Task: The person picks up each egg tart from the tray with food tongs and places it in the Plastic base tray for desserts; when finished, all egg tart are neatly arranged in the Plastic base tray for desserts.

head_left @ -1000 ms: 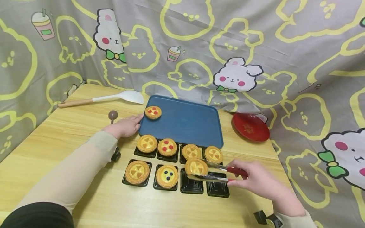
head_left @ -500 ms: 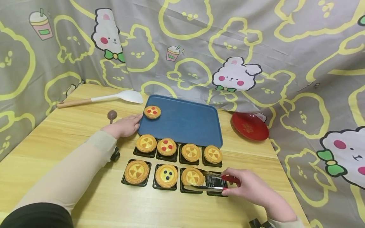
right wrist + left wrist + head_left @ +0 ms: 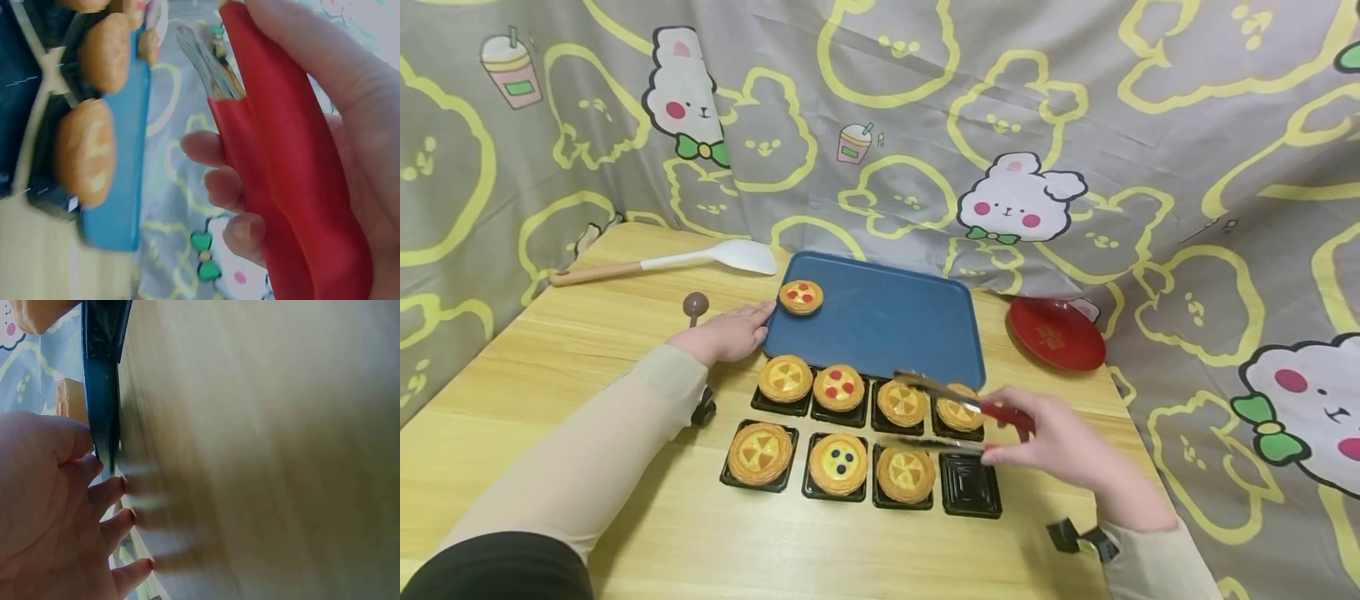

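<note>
My right hand grips red-handled metal tongs. Their arms are spread, with nothing between them, over the gap between two rows of egg tarts. In the right wrist view, fingers and thumb wrap the red handles. Just below the tongs, a fruit-wedge tart sits in a black square base. To its right is a bare black base. My left hand rests at the left edge of the blue tray, thumb against the rim and fingertips on the table, as the left wrist view shows.
On the tray lies a red-dotted tart. Several tarts stand in black bases before it, including a blueberry one. A white spatula and brown round-headed utensil lie left; a red plate leans right against the curtain.
The tongs lowered the fruit-wedge tart into the third front-row base and let it go. My right hand then lifted them up and away toward the back. My left hand stayed put.
</note>
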A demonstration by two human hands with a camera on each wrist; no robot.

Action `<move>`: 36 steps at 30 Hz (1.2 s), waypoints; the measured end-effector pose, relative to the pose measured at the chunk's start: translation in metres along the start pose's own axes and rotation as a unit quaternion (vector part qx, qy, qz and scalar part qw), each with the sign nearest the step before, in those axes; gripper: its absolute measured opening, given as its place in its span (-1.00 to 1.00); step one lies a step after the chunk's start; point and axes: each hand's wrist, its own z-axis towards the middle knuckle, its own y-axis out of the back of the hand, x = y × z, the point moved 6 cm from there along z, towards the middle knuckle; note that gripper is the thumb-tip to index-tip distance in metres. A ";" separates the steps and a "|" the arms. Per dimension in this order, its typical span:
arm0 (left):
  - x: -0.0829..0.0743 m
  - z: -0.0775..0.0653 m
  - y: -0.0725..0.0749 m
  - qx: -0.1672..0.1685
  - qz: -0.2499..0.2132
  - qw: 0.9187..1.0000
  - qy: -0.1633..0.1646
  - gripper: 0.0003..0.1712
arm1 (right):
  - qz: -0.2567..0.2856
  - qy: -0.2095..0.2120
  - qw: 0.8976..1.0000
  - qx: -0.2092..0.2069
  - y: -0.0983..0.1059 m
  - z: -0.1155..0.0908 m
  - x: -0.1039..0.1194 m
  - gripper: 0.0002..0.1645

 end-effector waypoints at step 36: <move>0.004 -0.002 -0.004 -0.001 -0.004 1.000 0.017 -0.33 | -0.098 -0.109 0.988 0.044 -0.080 0.246 0.018 -0.31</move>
